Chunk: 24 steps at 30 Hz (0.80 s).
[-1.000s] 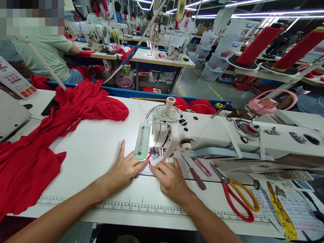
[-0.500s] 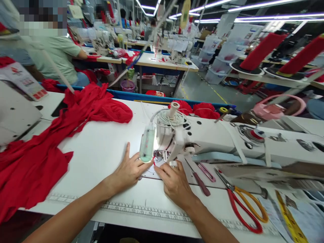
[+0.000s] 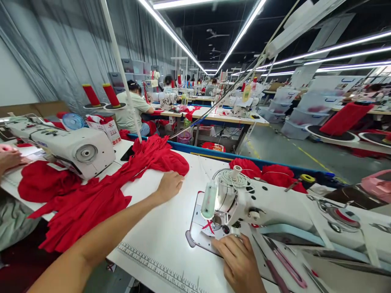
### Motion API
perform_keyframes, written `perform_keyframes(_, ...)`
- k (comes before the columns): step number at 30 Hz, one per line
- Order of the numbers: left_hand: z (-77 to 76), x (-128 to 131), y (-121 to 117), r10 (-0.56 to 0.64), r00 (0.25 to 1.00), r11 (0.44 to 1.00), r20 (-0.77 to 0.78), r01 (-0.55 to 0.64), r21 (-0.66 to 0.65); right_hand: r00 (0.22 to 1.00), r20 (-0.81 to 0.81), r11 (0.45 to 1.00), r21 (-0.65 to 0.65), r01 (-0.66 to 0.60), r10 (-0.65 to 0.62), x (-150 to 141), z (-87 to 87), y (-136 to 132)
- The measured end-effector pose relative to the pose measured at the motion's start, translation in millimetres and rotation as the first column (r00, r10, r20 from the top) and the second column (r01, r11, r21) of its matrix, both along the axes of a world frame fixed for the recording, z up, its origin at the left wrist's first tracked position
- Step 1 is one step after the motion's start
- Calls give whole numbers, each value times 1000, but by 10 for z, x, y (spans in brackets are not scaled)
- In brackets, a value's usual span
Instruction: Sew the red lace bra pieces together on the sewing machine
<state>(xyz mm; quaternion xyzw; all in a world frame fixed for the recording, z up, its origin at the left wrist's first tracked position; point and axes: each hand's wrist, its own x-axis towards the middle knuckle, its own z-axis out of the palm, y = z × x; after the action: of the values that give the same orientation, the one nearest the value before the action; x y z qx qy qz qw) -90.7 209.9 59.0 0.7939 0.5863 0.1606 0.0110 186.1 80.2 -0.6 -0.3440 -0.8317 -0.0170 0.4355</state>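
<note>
My left hand (image 3: 170, 187) rests at the near edge of the long red fabric pile (image 3: 143, 158), fingers bent down onto the end of the cloth; the fingertips are hidden. My right hand (image 3: 236, 258) lies at the front of the sewing machine (image 3: 275, 203), fingers curled and partly pressed together. Its index fingertip is close to the lower edge of a small white piece with a red X (image 3: 208, 227), which lies on the needle plate (image 3: 197, 224) under the machine head. What the right fingers hold, if anything, is hidden.
Pink thread snips (image 3: 287, 262) and a purple-handled tool (image 3: 275, 272) lie right of my right hand. A printed ruler (image 3: 152, 264) runs along the front edge. A second machine (image 3: 76, 150) and a co-worker's hand (image 3: 9, 156) are at left. Red bundles (image 3: 277, 175) sit behind my machine.
My left hand has moved away from the needle area, up and left to the red fabric. My right hand has stayed by the machine, slightly nearer me. The view has swung left and up.
</note>
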Motion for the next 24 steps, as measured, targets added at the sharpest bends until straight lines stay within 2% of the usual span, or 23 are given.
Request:
perform_keyframes(4, -1, -80, 406, 121, 992, 992, -25, -122, -15, 1000, -9, 1000, 0, 11, -11, 12, -2, 30)
perform_keyframes(8, -6, -60, 568, 163, 986, 983, -22, -165, -76, 1000, 0, 1000, 12, 16, -16, 28, -14, 49)
perform_keyframes(12, -7, -55, 643, 197, 980, 967, -17, -197, -159, 1000, 20, 999, 36, 10, -11, 23, -4, 63)
perform_keyframes(16, 0, -87, 700, 226, 974, 950, -15, -224, -217, 1000, 16, 999, 33, -3, 2, 11, 80, 50)
perform_keyframes(20, 12, -125, 707, 190, 982, 958, -13, -188, -218, 997, 71, 1000, -14, 22, -21, 10, 181, 7)
perform_keyframes(24, -15, -139, 625, 116, 993, 977, 4, -113, -182, 990, 130, 999, 12, 48, -49, 10, 212, -12)
